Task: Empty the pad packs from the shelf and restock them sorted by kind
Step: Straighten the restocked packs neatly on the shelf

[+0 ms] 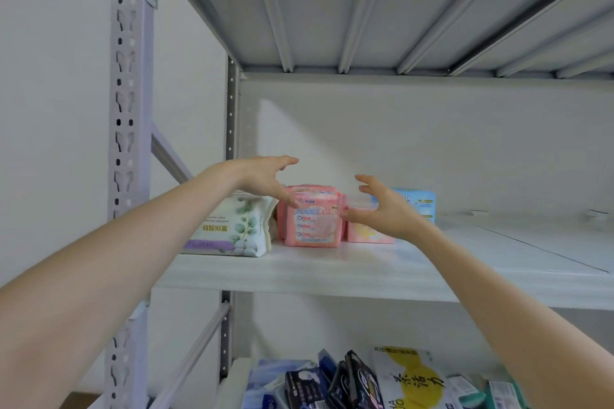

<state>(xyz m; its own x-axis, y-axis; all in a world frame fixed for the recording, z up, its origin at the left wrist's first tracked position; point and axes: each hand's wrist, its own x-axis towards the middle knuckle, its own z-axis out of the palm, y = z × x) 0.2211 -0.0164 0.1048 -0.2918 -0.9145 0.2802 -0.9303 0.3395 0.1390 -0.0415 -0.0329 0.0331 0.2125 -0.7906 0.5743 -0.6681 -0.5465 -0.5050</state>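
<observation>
On the middle shelf (365, 272) a pink pad pack (312, 217) stands upright at the left. Left of it leans a white pack with green leaves (229, 229). To its right sits a second pink pack (363, 232), with a light blue pack (420, 206) behind that. My left hand (265, 181) reaches in with spread fingers, its fingertips at the pink pack's upper left corner. My right hand (382, 206) is spread open at the pack's right side, thumb near its edge. Neither hand grips anything.
The grey metal rack has a perforated post (128, 156) at the left and an upper shelf (365, 26) close overhead. The lower shelf holds several mixed packs (358, 382), dark, yellow-white and teal. The right part of the middle shelf is bare.
</observation>
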